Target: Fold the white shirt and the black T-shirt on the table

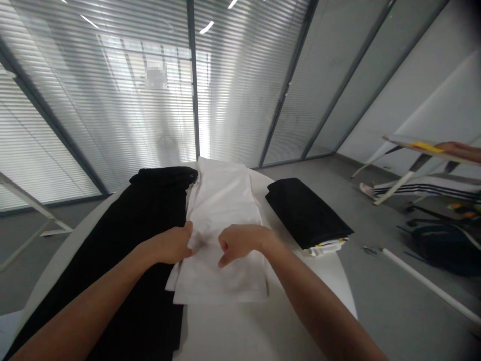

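Note:
A long white folded garment (221, 200) lies lengthwise on a round white table (221, 336); its exact kind does not show. At its left edge, my left hand (175, 244) is closed on the cloth, with small creases by the fingertips. My right hand (242, 240) is over the lower middle of the white garment, its fingers curled in and the thumb pointing down. I see nothing held in it. Beside my left forearm, a long black garment (150, 210) stretches along the table's left side, partly under that arm.
A folded stack with black cloth (304, 210) on top and white and yellow edges beneath sits right. Blinds-covered glass panels (240, 90) stand beyond the table. At far right, another person's arm (456, 149) rests on a table; a dark bag-like object (447, 245) lies below.

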Demonstrator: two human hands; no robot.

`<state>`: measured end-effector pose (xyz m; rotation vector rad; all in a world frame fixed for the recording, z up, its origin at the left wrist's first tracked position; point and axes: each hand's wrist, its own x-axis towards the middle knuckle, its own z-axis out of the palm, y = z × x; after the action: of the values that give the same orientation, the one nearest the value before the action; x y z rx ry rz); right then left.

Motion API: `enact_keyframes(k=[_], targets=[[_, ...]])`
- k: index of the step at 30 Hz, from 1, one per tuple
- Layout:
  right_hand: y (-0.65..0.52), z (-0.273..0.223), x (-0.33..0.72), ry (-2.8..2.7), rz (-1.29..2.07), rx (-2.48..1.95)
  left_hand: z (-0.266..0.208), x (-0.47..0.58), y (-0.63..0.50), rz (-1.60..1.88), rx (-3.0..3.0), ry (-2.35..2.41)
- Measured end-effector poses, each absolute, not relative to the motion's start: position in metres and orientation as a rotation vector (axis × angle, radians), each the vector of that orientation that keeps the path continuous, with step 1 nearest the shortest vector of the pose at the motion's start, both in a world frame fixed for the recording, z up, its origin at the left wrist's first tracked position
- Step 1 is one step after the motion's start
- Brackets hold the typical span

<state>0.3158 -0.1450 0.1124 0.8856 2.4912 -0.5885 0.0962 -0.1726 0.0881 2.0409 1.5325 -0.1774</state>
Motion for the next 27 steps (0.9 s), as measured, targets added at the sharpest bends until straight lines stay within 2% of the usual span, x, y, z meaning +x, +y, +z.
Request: enact_keyframes(k=[5,10,15,18,23,27], targets=[[-0.175,0.098,0.284,2.476,-0.662,0.623,0.083,0.092,-0.165,-0.227,1.68,1.271],[-0.194,0.092,0.269,2.542,-0.508,0.645,0.082,0.084,-0.159,-0.254,1.545,0.967],[-0.197,0.099,0.27,2.599,-0.491,0.529,0.083,0.073,-0.153,-0.092,1.53,0.779],[-0.192,0.104,0.274,2.711,-0.637,0.453,0.089,0.066,-0.149,0.017,1.56,0.737],[-0.185,0.109,0.28,2.862,-1.065,0.4,0.104,0.046,-0.145,0.103,1.678,0.744],[-0.186,0.109,0.279,2.811,-1.301,0.326,0.107,0.038,-0.143,-0.004,1.682,0.699]])
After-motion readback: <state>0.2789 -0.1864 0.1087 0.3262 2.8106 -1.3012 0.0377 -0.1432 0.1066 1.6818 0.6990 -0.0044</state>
